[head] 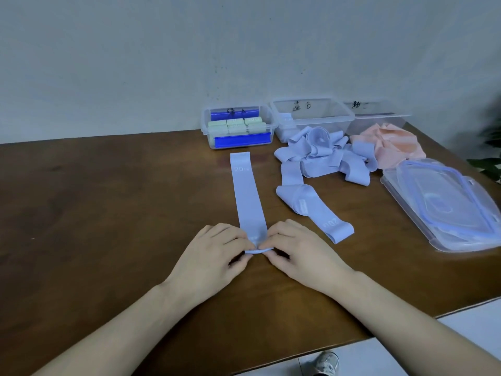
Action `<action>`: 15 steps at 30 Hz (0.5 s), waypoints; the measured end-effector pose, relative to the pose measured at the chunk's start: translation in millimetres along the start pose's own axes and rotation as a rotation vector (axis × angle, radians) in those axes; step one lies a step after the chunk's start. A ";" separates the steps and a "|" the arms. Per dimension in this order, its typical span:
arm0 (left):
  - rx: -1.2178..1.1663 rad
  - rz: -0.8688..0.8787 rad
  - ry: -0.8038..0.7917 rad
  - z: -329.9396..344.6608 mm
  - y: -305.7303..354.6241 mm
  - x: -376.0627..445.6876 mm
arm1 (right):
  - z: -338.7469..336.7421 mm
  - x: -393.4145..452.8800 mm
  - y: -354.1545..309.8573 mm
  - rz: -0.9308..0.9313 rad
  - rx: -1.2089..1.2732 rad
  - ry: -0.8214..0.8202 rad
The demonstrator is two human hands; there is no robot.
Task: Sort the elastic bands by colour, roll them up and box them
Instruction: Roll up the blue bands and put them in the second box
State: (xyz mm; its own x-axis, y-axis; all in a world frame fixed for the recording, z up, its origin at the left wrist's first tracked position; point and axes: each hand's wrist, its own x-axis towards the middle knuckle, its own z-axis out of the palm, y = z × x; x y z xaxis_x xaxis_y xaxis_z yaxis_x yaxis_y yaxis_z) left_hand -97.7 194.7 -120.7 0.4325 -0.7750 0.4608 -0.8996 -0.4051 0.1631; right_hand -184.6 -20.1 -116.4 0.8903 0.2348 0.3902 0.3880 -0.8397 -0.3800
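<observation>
Fingers (245,246) of both my hands pinch the near end of a blue band (247,196), folded over at its edge

My left hand (214,256) and right hand (295,253) meet at that fold, thumbs and fingertips curled onto it, while the rest of the band lies flat on the wooden table (108,213), running away toward the boxes; a heap of loose blue bands (320,156) lies to its right, with pink bands (390,147) beyond; at the wall stand a box of rolled green bands (235,126), a clear middle box (311,115) and a third box (379,115); clear lids (444,207) lie stacked at far right
</observation>
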 end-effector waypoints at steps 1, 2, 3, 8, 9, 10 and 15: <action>0.005 0.006 -0.001 0.1 0.9 -0.5 | 0.3 0.1 -1.4 0.005 0.001 0.008; 0.008 0.010 -0.005 0.1 2.1 -1.0 | 0.3 0.5 -3.1 0.007 -0.001 0.013; 0.004 0.009 -0.013 -0.3 3.2 -1.4 | 0.8 0.6 -4.3 0.008 -0.002 0.015; -0.053 -0.014 -0.030 -1.6 6.0 -1.6 | 2.1 -3.8 -4.8 0.039 0.053 0.014; -0.064 -0.018 -0.030 -1.9 6.5 -1.4 | 2.2 -4.9 -4.4 0.037 0.052 0.014; -0.071 -0.020 -0.028 -2.0 6.7 -1.3 | 2.4 -5.5 -4.2 0.031 0.043 0.012; -0.094 -0.002 -0.027 -1.2 6.7 -2.4 | 2.5 -6.0 -2.8 0.022 0.049 0.005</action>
State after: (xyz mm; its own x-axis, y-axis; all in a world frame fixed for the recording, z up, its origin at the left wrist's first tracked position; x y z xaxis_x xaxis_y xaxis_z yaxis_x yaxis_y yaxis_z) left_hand -104.8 194.4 -119.6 0.4349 -0.7875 0.4366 -0.8997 -0.3605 0.2460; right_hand -190.4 -18.0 -119.7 0.8974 0.2143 0.3858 0.3801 -0.8195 -0.4289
